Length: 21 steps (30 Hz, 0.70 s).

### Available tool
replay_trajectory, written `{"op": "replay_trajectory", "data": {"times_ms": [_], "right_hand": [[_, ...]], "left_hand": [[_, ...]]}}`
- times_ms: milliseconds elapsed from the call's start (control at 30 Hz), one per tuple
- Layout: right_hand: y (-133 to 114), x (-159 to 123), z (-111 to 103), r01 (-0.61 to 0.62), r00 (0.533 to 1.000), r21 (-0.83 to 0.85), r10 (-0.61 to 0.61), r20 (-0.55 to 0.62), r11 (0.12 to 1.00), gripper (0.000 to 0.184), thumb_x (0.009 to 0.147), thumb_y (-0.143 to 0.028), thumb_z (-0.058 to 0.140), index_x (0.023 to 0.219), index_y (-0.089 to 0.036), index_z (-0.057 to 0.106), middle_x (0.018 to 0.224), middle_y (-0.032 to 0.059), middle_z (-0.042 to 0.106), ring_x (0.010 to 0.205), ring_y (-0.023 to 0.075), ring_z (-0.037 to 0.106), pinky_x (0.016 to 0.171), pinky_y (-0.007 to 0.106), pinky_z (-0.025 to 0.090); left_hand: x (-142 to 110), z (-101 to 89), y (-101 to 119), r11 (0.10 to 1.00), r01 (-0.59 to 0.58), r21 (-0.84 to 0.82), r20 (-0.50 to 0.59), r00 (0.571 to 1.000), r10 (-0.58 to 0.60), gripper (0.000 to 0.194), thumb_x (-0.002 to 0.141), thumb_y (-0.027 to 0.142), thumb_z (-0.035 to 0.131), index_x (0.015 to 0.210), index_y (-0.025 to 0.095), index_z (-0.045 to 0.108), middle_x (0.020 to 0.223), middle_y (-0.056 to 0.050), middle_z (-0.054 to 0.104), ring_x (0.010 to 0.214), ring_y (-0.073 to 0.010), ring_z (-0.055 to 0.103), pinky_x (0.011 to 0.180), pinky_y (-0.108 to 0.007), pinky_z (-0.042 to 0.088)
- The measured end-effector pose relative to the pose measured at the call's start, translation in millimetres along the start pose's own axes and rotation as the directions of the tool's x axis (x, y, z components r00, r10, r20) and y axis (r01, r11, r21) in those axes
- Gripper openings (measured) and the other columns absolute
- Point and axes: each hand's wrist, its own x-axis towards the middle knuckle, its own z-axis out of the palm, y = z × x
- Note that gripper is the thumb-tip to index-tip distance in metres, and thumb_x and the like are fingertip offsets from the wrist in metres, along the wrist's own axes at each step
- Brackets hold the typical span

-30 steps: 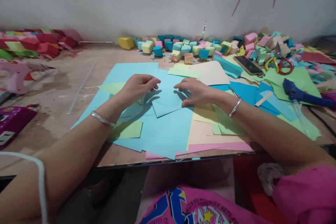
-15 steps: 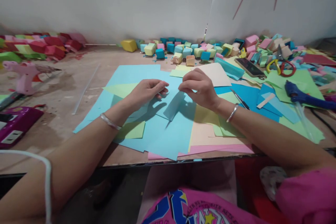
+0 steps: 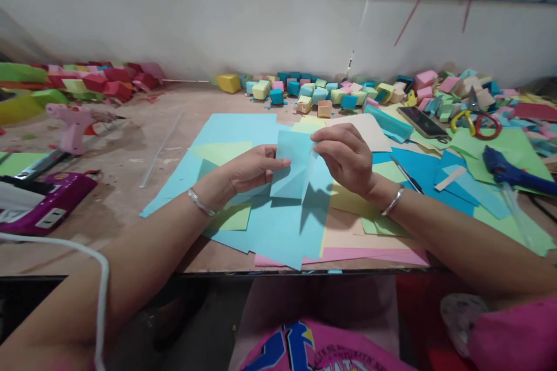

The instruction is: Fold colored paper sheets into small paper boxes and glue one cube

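Observation:
A small light-blue sheet of paper (image 3: 290, 171) is held up, tilted, above larger light-blue sheets (image 3: 278, 226) on the table. My left hand (image 3: 256, 168) pinches its left edge, with the thumb on the near face and the fingers behind. At the upper right edge, my right hand (image 3: 346, 156) grips the same paper between thumb and fingertips. A crease or bend runs down the paper's right side. Pale green pieces (image 3: 230, 217) lie under my left wrist, and yellow paper (image 3: 352, 200) lies below my right hand.
Folded paper cubes (image 3: 319, 95) line the wall. On the right lie a pen (image 3: 407, 174), a phone (image 3: 422, 122), scissors (image 3: 476, 124) and a blue glue gun (image 3: 507, 168). A pink glue gun (image 3: 72, 127) and a purple power strip (image 3: 52, 203) occupy the left.
My right hand has lifted the small light-blue paper off the stack. My left hand, earlier empty beside it, now grips the left edge. The view has tilted up slightly.

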Motion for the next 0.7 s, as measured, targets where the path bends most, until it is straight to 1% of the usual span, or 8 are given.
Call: {"op": "replay_trajectory", "data": {"times_ms": [67,133,233,333,433,500,600,700], "right_hand": [[8.5,-5.1,3.7,0.005,0.998,-0.091,0.001,0.068,0.996,0.022,0.097,-0.019,0.044,0.082,-0.026,0.059,0.097,-0.0010,0.071,0.090,0.0163,0.057,0.077,0.036,0.041],[16.3,-9.9,6.4,0.016,0.990,-0.202,0.012,0.137,0.979,0.023,0.097,-0.018,0.045,0.083,-0.025,0.062,0.095,-0.0024,0.072,0.091,0.0166,0.056,0.078,0.036,0.037],[19.7,-12.8,6.8,0.039,0.976,-0.309,0.030,0.217,0.950,0.021,0.097,-0.021,0.048,0.103,-0.030,0.066,0.107,-0.0026,0.071,0.099,0.0183,0.053,0.084,0.037,0.033],[12.3,-11.1,4.5,0.130,0.950,-0.328,-0.023,0.311,0.936,0.028,0.098,-0.025,0.049,0.120,-0.038,0.061,0.126,-0.0054,0.065,0.111,0.0194,0.049,0.093,0.039,0.029],[7.4,-10.3,4.1,0.219,0.936,-0.284,-0.119,0.331,0.933,0.021,0.098,-0.029,0.049,0.107,-0.036,0.066,0.127,-0.0081,0.064,0.112,0.0187,0.049,0.096,0.038,0.029],[10.6,-11.3,5.0,0.207,0.948,-0.261,-0.128,0.291,0.943,0.020,0.097,-0.028,0.050,0.094,-0.032,0.070,0.123,-0.0069,0.065,0.109,0.0186,0.050,0.094,0.037,0.031],[20.8,-13.2,6.5,0.110,0.962,-0.219,-0.048,0.270,0.969,0.022,0.094,-0.024,0.054,0.082,-0.030,0.072,0.121,-0.0039,0.066,0.109,0.0204,0.051,0.091,0.038,0.036],[27.7,-13.6,7.4,-0.031,0.959,-0.116,0.062,0.276,0.993,0.022,0.089,-0.019,0.058,0.078,-0.029,0.073,0.121,-0.0011,0.064,0.111,0.0224,0.050,0.094,0.040,0.041]], "left_hand": [[1.6,1.8,-0.6,0.996,0.063,-0.064,-0.055,0.996,-0.066,0.019,0.068,0.021,0.077,0.083,0.014,0.067,0.078,-0.003,0.065,0.066,-0.0113,0.058,0.061,-0.025,0.047],[3.0,3.0,-1.2,0.996,0.052,-0.073,-0.122,0.991,-0.060,0.014,0.068,0.018,0.075,0.079,0.014,0.066,0.074,-0.003,0.065,0.063,-0.0106,0.057,0.059,-0.024,0.047],[3.7,3.6,-3.0,1.000,0.016,0.020,-0.206,0.978,-0.012,0.009,0.069,0.016,0.072,0.075,0.015,0.066,0.069,-0.002,0.063,0.057,-0.0097,0.054,0.052,-0.023,0.042],[3.5,4.1,-4.6,0.994,-0.015,0.111,-0.256,0.966,0.043,0.005,0.070,0.014,0.069,0.070,0.016,0.064,0.060,0.000,0.057,0.049,-0.0073,0.047,0.047,-0.022,0.034],[4.9,3.4,-5.8,0.998,-0.016,0.066,-0.259,0.965,0.033,0.007,0.070,0.013,0.069,0.068,0.017,0.064,0.058,0.000,0.057,0.048,-0.0076,0.047,0.046,-0.023,0.035],[7.7,1.2,-7.1,1.000,-0.010,-0.006,-0.276,0.961,0.008,0.006,0.068,0.012,0.069,0.068,0.017,0.065,0.061,-0.001,0.060,0.052,-0.0099,0.052,0.049,-0.024,0.041],[12.6,-3.0,-9.1,0.993,-0.030,-0.111,-0.312,0.950,-0.006,0.008,0.067,0.009,0.068,0.072,0.016,0.067,0.067,-0.003,0.065,0.059,-0.0120,0.057,0.057,-0.026,0.048],[15.5,-4.8,-9.1,0.979,-0.034,-0.201,-0.302,0.953,-0.029,0.013,0.067,0.006,0.067,0.075,0.016,0.067,0.070,-0.002,0.066,0.064,-0.0123,0.060,0.066,-0.027,0.052]]}}
